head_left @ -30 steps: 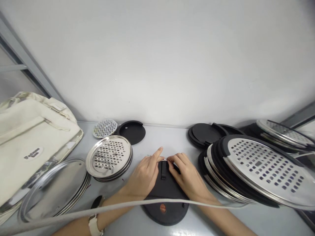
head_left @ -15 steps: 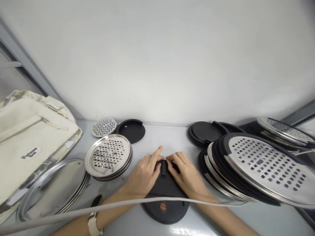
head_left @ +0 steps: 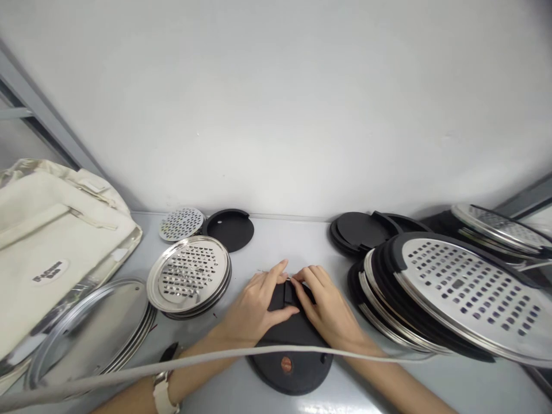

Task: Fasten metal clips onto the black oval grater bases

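Observation:
A black round disc (head_left: 288, 333) with a small round copper-coloured spot lies flat on the table between my hands. Near its far edge is a narrow black tab (head_left: 290, 292). My left hand (head_left: 254, 302) rests over the disc's left side, its index finger raised and its thumb stretched across toward the tab. Other left fingertips reach the far edge, partly hidden. From the right, my right hand (head_left: 323, 302) pinches at that far edge beside the tab, fingers and thumb close together. A small light bit shows between the fingertips, too small to make out.
Metal perforated grater discs (head_left: 190, 273) are stacked at left, behind plain metal discs (head_left: 92, 333). A cream bag (head_left: 64, 230) stands far left. Black round holders (head_left: 364, 230) and a large leaning grater stack (head_left: 474, 287) occupy the right. A pale cable (head_left: 207, 359) crosses in front.
My left thumb has moved away from the index finger and across the disc toward the tab. My right hand keeps nearly the same place. The view has shifted slightly.

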`<state>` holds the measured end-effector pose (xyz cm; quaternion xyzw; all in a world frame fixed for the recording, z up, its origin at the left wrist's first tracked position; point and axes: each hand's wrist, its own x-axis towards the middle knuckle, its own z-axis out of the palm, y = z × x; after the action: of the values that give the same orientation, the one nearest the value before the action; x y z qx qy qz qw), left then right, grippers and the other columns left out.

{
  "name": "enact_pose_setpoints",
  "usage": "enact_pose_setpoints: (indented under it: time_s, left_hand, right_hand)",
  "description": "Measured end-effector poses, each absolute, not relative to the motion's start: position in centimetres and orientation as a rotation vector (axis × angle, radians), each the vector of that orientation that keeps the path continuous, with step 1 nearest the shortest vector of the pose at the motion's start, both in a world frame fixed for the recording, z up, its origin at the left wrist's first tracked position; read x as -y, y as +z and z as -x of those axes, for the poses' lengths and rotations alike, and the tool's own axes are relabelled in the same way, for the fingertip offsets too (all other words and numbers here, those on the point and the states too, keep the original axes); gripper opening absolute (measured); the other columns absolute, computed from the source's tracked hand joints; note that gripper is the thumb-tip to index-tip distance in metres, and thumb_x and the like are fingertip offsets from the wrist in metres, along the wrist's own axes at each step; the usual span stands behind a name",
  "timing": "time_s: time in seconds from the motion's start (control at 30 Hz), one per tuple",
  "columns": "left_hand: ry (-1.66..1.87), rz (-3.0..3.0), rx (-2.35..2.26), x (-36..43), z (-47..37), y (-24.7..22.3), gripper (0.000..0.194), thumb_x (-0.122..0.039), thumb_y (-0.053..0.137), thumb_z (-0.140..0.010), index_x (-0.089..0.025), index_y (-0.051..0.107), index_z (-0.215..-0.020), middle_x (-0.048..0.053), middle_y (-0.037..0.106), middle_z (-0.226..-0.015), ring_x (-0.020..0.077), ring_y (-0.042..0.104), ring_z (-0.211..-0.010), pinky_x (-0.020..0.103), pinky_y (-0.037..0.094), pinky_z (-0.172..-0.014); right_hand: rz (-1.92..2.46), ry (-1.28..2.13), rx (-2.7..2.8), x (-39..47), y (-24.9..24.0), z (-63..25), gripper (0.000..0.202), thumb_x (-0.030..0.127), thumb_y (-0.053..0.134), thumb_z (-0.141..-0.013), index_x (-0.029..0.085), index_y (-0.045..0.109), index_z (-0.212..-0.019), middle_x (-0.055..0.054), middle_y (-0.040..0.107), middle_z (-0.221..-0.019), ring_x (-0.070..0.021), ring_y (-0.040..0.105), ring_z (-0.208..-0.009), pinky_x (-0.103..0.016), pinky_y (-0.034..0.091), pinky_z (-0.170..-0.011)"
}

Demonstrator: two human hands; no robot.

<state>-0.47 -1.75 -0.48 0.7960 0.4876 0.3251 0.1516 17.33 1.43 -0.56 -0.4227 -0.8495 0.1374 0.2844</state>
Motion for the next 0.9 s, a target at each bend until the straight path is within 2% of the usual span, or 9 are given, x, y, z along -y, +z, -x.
enact_pose_setpoints:
  time_s: [0.17,0.4,0.63,0.9]
  left_hand:
    - [0.881,-2.266,-1.376,1.65,0.48,-0.38,0.093,-0.037,0.077,-0.07,-0.026,0.021,-0.143,0.008,0.059,-0.118,0.0257,0.056,-0.109,0.043,0.045,-0.096]
    - [0.867,-2.234,-1.383,1.59,0.36,-0.2,0.086,-0.024,0.075,-0.073,-0.026,0.021,-0.141,0.006,0.059,-0.115,0.0245,0.055,-0.11,0.042,0.043,-0.097]
    - [0.871,-2.196,-1.393,1.56,0.33,-0.27,0.081,-0.023,0.075,-0.073,-0.025,0.025,-0.136,0.006,0.059,-0.115,0.0244,0.054,-0.11,0.042,0.041,-0.097]
    - [0.866,-2.249,-1.352,1.37,0.51,-0.6,0.073,-0.035,0.071,-0.078,-0.025,0.027,-0.135,0.007,0.058,-0.114,0.0253,0.054,-0.11,0.043,0.039,-0.097]
  right_hand:
    - [1.146,0.369,2.272,-1.43,-0.69,-17.31,0.011,0.018,0.04,-0.095,0.021,0.049,-0.089,-0.005,0.055,-0.086,-0.0201,0.052,-0.082,-0.034,0.046,-0.074]
    - [1.152,0.36,2.281,-1.41,-0.62,-17.37,0.012,0.018,0.039,-0.095,0.02,0.048,-0.088,-0.005,0.055,-0.086,-0.0201,0.052,-0.082,-0.034,0.045,-0.074]
    - [1.151,0.343,2.304,-1.41,-0.49,-17.27,0.014,0.017,0.038,-0.096,0.02,0.048,-0.087,-0.006,0.055,-0.086,-0.0209,0.051,-0.082,-0.035,0.045,-0.073]
    - [1.165,0.333,2.322,-1.35,-0.49,-17.38,0.015,0.017,0.037,-0.096,0.02,0.049,-0.087,-0.006,0.053,-0.085,-0.0212,0.05,-0.081,-0.035,0.045,-0.072]
